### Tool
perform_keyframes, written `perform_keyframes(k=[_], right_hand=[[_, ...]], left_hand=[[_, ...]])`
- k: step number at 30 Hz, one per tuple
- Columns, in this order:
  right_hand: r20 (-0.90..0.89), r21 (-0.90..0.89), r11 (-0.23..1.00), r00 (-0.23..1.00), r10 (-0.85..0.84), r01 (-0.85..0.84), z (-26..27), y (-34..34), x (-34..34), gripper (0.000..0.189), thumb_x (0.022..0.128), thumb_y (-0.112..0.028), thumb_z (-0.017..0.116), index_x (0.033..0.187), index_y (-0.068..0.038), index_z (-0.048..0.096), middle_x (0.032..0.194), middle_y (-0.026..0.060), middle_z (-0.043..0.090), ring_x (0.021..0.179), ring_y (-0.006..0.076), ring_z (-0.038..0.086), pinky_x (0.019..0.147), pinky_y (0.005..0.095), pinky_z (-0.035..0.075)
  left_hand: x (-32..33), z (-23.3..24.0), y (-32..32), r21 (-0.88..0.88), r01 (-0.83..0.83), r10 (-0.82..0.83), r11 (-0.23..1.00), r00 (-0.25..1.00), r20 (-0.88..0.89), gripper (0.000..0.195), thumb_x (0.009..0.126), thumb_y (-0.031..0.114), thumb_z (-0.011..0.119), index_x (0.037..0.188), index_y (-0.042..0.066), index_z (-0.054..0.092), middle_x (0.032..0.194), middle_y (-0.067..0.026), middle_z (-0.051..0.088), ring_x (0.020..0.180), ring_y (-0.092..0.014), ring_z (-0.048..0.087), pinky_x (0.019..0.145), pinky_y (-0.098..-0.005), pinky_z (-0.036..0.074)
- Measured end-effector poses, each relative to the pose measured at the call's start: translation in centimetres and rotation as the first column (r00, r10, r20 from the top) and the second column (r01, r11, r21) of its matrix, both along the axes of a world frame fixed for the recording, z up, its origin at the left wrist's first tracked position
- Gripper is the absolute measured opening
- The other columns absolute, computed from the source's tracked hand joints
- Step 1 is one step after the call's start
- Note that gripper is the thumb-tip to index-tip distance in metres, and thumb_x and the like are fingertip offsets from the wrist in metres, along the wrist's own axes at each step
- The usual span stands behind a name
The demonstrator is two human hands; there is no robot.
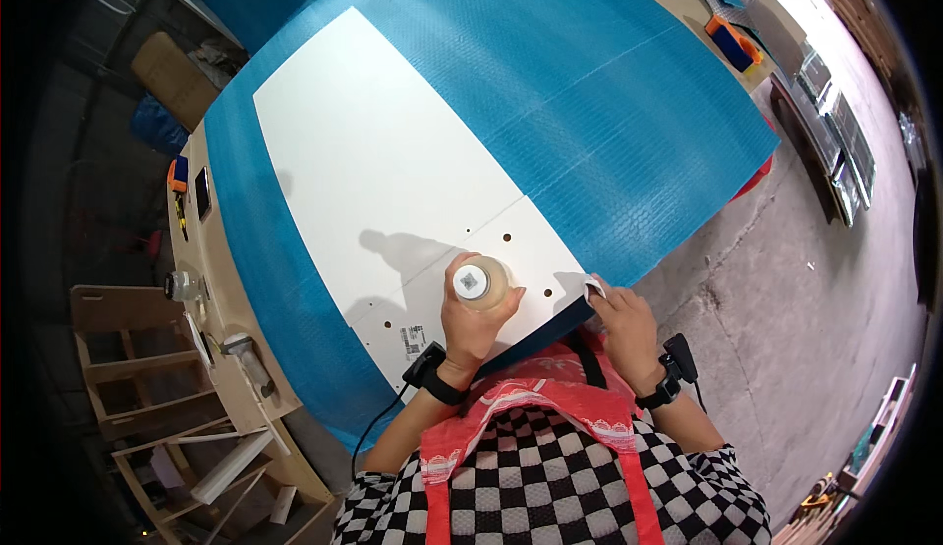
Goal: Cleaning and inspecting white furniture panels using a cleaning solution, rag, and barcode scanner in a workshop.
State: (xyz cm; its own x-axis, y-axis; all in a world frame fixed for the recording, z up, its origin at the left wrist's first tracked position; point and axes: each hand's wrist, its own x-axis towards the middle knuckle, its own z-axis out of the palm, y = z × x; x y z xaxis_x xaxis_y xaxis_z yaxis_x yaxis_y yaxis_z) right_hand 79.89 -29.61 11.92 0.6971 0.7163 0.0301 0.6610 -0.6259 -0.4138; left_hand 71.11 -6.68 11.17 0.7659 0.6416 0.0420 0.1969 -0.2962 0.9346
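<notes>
My left hand grips a clear bottle of pale yellowish liquid by its sides. Its white cap bears a printed code and faces up at me. Under the bottle lies a long white panel with several drilled holes and a printed label near its front end. At the panel's front right corner, my right hand pinches a small white cloth or tissue against the edge. Blue bubble-textured sheeting covers the surface beneath the panel.
Along the left edge are a handheld scanner, a glass jar, a phone, a yellow-and-black knife and an orange-and-blue block. Another such block sits far right. Wooden shelving stands lower left; concrete floor lies right.
</notes>
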Motion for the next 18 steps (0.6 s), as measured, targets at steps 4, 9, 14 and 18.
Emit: perform_keyframes(k=[4, 9, 14, 18], right_hand=[[0.07, 0.007, 1.0, 0.998, 0.004, -0.004, -0.5, 3.6, 1.7, 0.035, 0.08, 0.0, 0.057, 0.113, -0.005, 0.066, 0.135, 0.0096, 0.061, 0.107, 0.0239, 0.059, 0.084, 0.0378, 0.045], [0.187, 0.075, 0.996, 0.982, 0.04, -0.055, -2.1, 9.7, 5.5, 0.035, 0.083, -0.006, 0.055, 0.117, -0.004, 0.065, 0.117, 0.0084, 0.066, 0.099, 0.0229, 0.061, 0.078, 0.0362, 0.046], [0.208, 0.027, 0.999, 0.978, 0.024, -0.03, -1.9, 8.8, 4.6, 0.036, 0.084, -0.008, 0.055, 0.119, -0.004, 0.063, 0.102, 0.0062, 0.065, 0.093, 0.023, 0.06, 0.075, 0.0358, 0.046], [0.195, -0.024, 1.0, 0.981, 0.011, -0.006, -0.4, 2.2, 1.2, 0.035, 0.081, -0.006, 0.058, 0.116, -0.004, 0.062, 0.097, 0.0065, 0.062, 0.093, 0.0238, 0.059, 0.077, 0.0361, 0.045]], left_hand=[[0.0, 0.2, -0.1, 0.008, 0.007, -0.007, 1.0, 1.0, 0.013, 0.072, 0.069, 0.016, 0.089, 0.127, 0.007, 0.048, 0.11, -0.0092, 0.062, 0.102, -0.021, 0.062, 0.09, -0.0328, 0.05], [0.2, 0.4, -0.2, -0.036, 0.004, -0.003, 0.999, 1.0, 0.026, 0.072, 0.069, 0.015, 0.089, 0.127, 0.005, 0.047, 0.11, -0.0079, 0.061, 0.101, -0.019, 0.062, 0.091, -0.0323, 0.05], [0.0, -0.3, -0.1, 0.016, 0.001, -0.002, 1.0, 0.999, 0.032, 0.073, 0.07, 0.015, 0.089, 0.128, 0.003, 0.047, 0.111, -0.0085, 0.062, 0.102, -0.019, 0.062, 0.092, -0.0328, 0.05], [0.0, -0.9, 0.2, -0.066, 0.014, -0.011, 0.998, 0.999, 0.039, 0.073, 0.07, 0.016, 0.089, 0.129, 0.003, 0.047, 0.112, -0.0091, 0.062, 0.102, -0.02, 0.062, 0.092, -0.0332, 0.05]])
